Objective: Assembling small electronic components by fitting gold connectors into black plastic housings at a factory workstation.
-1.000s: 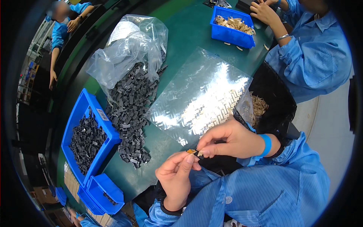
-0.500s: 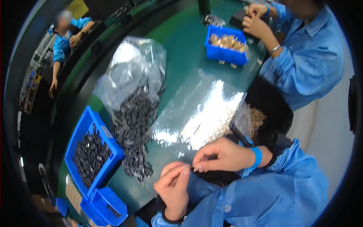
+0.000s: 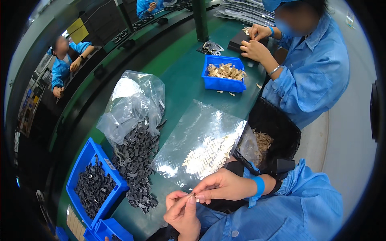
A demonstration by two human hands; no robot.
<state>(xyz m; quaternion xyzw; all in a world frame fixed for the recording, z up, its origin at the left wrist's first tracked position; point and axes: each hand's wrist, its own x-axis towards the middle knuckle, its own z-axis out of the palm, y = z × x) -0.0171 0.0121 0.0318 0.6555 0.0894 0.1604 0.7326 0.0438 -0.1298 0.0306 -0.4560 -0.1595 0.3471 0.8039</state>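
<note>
My left hand (image 3: pixel 184 215) and my right hand (image 3: pixel 227 185) meet fingertip to fingertip near the table's front edge. Between their pinched thumbs and forefingers is a small dark piece (image 3: pixel 192 195), mostly covered by the fingers. A tiny pale bit shows beside it at the right fingertips. Just beyond the hands lies a flat clear plastic bag (image 3: pixel 183 138) with many small cream-coloured strips (image 3: pixel 211 156) on it. To the left, a heap of small dark grey rectangular pieces (image 3: pixel 138 160) spreads from the mouth of a large clear bag (image 3: pixel 134 96).
At the left stands a blue bin (image 3: pixel 116 176) of dark pieces, with a smaller blue bin (image 3: pixel 114 225) before it. Farther off is a blue bin (image 3: pixel 223 83) of tan strips. A black-lined container (image 3: pixel 283 140) sits right. Co-workers' hands (image 3: pixel 257 46) work at a black block.
The whole view has shifted, so the table's things sit lower and more of the far side shows. My hands stay joined at the small piece. The far-left co-worker's lowered arm has drawn in.
</note>
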